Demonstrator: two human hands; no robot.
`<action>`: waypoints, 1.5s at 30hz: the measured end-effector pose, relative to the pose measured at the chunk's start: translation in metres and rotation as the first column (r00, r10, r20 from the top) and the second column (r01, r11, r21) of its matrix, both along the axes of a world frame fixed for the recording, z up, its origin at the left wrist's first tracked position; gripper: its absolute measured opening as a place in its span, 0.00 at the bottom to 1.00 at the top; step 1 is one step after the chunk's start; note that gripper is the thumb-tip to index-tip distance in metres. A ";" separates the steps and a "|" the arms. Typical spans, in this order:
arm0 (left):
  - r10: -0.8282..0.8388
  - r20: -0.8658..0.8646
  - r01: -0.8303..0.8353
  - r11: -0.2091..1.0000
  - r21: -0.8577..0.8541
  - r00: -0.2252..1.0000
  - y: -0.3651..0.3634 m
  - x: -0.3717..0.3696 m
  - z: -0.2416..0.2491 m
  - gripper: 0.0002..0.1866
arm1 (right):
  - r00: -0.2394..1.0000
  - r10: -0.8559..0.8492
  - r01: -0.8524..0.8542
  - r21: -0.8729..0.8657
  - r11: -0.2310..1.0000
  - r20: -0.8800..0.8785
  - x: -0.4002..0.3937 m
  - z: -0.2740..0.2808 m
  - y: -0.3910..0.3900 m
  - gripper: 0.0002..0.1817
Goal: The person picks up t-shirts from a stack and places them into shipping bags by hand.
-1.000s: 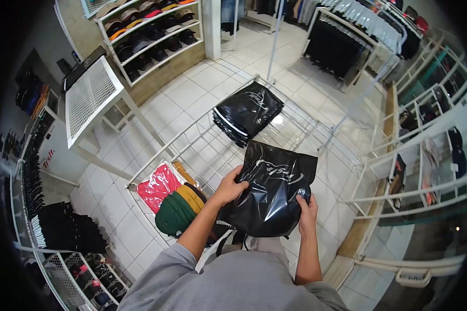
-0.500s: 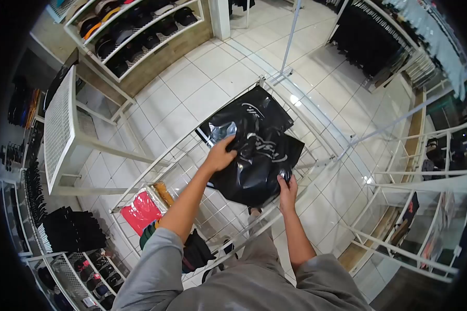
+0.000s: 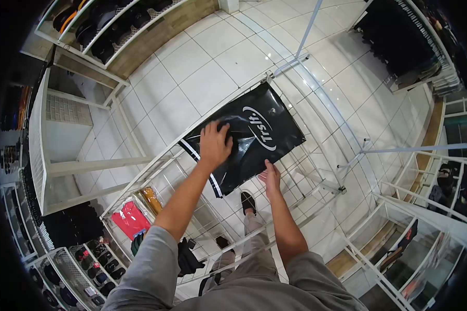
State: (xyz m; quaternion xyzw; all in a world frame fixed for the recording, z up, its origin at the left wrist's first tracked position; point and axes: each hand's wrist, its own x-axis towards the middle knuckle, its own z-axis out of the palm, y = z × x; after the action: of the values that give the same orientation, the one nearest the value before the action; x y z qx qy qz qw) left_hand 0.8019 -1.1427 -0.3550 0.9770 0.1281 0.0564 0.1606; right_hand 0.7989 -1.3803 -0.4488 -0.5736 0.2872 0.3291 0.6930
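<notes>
Black bag (image 3: 254, 136) now flat on stack — left hand (image 3: 215, 144) pressing it.

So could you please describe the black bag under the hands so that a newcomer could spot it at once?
Find the white wire rack table in the middle of the tiled shop floor. On its far end lies a stack of glossy black plastic bags, with the left hand flat on top and the right hand at its near edge. The top bag alone shows a white logo.

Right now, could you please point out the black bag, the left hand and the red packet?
black bag (image 3: 267, 129), head view, on the white logo print.
left hand (image 3: 215, 144), head view, back of the hand.
red packet (image 3: 131, 220), head view, middle of its face.
</notes>
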 end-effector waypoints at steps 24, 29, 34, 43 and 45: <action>0.242 0.052 -0.241 0.970 -0.033 0.969 -0.036 -0.030 -0.033 0.36 | 0.204 0.771 0.190 -0.797 0.573 0.603 0.127 0.049 0.063 0.34; 0.288 -0.138 -0.292 0.957 -0.003 0.948 -0.038 -0.033 -0.066 0.38 | 0.020 0.943 0.095 -0.939 0.330 0.333 0.158 0.009 0.088 0.40; 0.310 -0.130 -0.313 0.950 0.002 0.942 -0.035 -0.032 -0.088 0.38 | 0.022 0.962 0.072 -0.960 0.271 0.273 0.156 -0.007 0.094 0.41; 0.300 -0.115 -0.297 0.954 0.044 0.947 -0.030 -0.031 -0.116 0.39 | 0.041 0.948 0.125 -0.943 0.308 0.315 0.155 -0.036 0.098 0.40; 0.291 -0.085 -0.289 0.957 0.029 0.953 -0.030 -0.031 -0.113 0.39 | 0.044 0.949 0.128 -0.944 0.305 0.313 0.154 -0.036 0.097 0.40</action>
State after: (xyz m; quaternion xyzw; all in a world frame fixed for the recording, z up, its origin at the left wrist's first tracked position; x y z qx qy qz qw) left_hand 0.7712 -1.1731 -0.4680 0.9505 0.2764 0.0372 0.1367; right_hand 0.9527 -1.2833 -0.4846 -0.9367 -0.3054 -0.0293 0.1687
